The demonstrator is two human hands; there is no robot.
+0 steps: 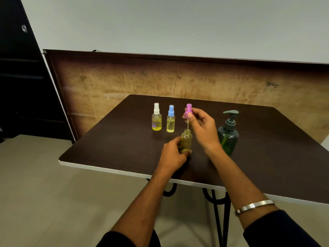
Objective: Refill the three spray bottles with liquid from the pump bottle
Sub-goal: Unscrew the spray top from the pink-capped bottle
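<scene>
table top (110, 139): dark wood grain, low sheen
spray bottles (156, 122): clear glossy plastic
pump bottle (228, 138): translucent green plastic
bangle (254, 206): polished metal
backboard (124, 81): worn, matt board

Dark brown table (110, 145) w/ white edge & black metal legs (218, 218) sitting on pale grey floor (44, 193). Worn brown board (178, 81) leaning along plain grey-white wall (178, 24) behind. Dark cabinet (21, 77) standing at left. Light looking dim, even.
</scene>
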